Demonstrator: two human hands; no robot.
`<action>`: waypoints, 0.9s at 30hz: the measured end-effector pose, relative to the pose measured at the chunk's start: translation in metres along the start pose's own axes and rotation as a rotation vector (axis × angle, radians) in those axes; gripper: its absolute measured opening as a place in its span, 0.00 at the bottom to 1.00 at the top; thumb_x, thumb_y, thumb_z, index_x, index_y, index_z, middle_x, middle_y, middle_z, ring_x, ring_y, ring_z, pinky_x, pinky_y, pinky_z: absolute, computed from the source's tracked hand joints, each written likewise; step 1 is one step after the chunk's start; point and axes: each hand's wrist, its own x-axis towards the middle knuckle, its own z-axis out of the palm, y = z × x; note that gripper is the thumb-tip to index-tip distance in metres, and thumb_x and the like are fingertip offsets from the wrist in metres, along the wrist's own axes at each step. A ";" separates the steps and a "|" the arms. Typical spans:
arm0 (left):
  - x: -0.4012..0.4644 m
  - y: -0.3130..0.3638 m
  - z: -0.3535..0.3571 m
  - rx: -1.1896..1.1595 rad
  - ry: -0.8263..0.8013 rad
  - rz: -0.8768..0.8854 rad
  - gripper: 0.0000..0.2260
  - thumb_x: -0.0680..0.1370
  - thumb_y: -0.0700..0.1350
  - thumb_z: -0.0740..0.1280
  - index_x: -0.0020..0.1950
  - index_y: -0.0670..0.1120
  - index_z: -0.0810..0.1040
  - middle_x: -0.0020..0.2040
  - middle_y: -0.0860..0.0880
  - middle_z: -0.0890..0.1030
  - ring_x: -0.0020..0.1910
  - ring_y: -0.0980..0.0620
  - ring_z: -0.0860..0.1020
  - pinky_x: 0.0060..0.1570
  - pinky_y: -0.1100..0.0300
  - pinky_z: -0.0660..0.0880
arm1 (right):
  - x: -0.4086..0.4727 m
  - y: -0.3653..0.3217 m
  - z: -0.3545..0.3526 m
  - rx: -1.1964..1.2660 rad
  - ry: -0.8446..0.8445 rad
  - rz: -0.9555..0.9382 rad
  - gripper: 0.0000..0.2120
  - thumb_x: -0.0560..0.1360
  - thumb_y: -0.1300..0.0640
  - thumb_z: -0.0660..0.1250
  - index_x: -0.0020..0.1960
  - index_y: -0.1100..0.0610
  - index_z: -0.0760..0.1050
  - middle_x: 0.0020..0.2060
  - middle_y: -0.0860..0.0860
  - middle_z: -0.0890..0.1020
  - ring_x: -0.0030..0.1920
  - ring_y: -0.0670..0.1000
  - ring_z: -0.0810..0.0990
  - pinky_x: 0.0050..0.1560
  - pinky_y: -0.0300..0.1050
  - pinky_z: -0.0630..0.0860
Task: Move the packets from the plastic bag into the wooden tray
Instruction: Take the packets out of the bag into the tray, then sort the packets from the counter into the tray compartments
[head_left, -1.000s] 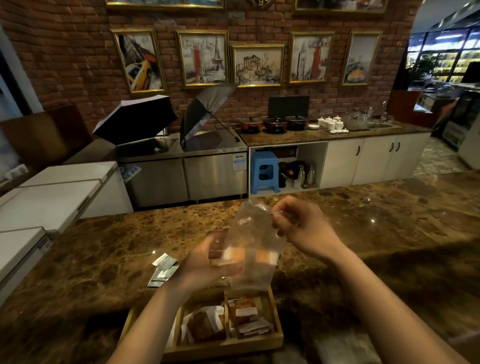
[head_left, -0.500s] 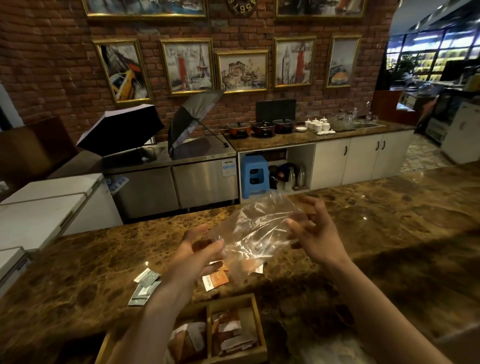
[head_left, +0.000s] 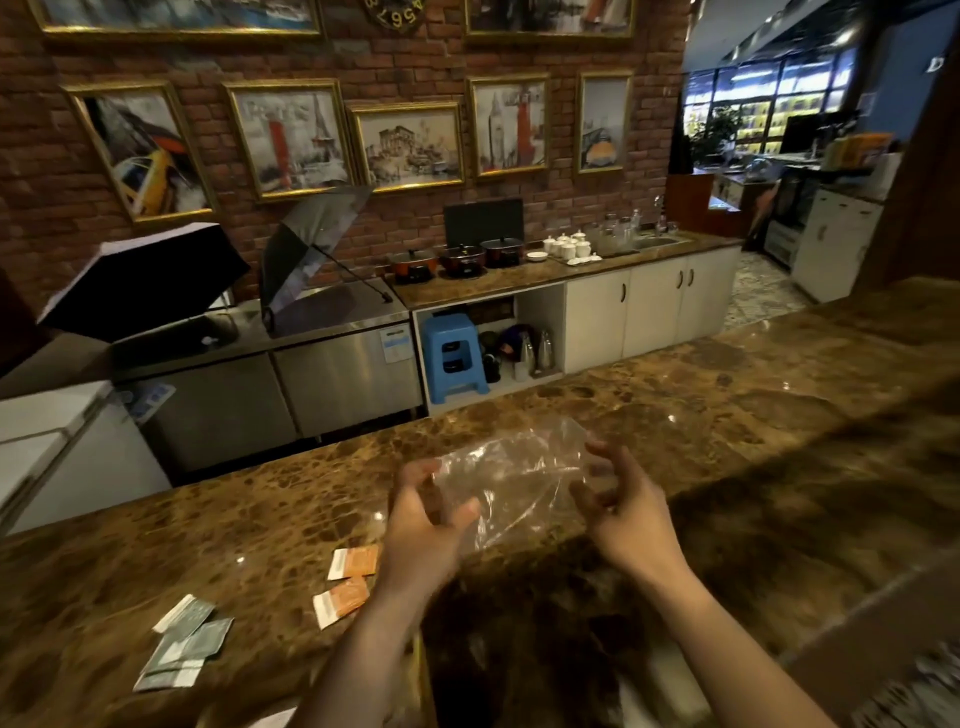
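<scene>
A clear, crumpled plastic bag (head_left: 511, 480) hangs above the marble counter, stretched between both hands. My left hand (head_left: 423, 525) grips its left side and my right hand (head_left: 621, 506) pinches its right side with curled fingers. The bag looks empty. Two orange packets (head_left: 353, 563) (head_left: 340, 603) lie on the counter just left of my left wrist. The wooden tray (head_left: 418, 675) shows only as a thin edge at the bottom, mostly hidden under my left forearm.
Several grey-green packets (head_left: 184, 644) lie on the counter (head_left: 727, 415) at lower left. Behind the counter are steel cabinets with two open umbrellas (head_left: 311, 254), a blue stool (head_left: 452, 356) and white cupboards.
The view has tilted up, so the tray has dropped almost out of sight. The orange packets left the bag and now lie on the counter. Both hands have spread the bag wider.
</scene>
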 end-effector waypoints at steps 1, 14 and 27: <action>0.000 -0.008 0.010 0.113 -0.021 0.018 0.20 0.76 0.44 0.73 0.62 0.59 0.70 0.55 0.53 0.80 0.52 0.51 0.81 0.48 0.52 0.79 | -0.003 0.007 -0.002 -0.047 0.004 0.014 0.21 0.78 0.52 0.71 0.69 0.46 0.71 0.57 0.47 0.80 0.40 0.42 0.84 0.42 0.47 0.84; -0.031 -0.077 0.085 1.018 -0.533 0.147 0.30 0.79 0.58 0.63 0.79 0.58 0.57 0.82 0.54 0.53 0.80 0.50 0.51 0.79 0.55 0.49 | -0.049 0.106 -0.008 -0.699 -0.512 0.099 0.30 0.83 0.47 0.55 0.82 0.43 0.50 0.82 0.45 0.42 0.83 0.54 0.44 0.79 0.52 0.58; -0.027 -0.077 0.049 0.889 -0.529 0.172 0.27 0.80 0.60 0.61 0.78 0.60 0.59 0.79 0.57 0.62 0.78 0.52 0.59 0.76 0.56 0.54 | -0.052 0.093 0.003 -0.990 -0.445 0.134 0.25 0.73 0.43 0.54 0.57 0.50 0.85 0.57 0.55 0.85 0.63 0.62 0.80 0.68 0.66 0.72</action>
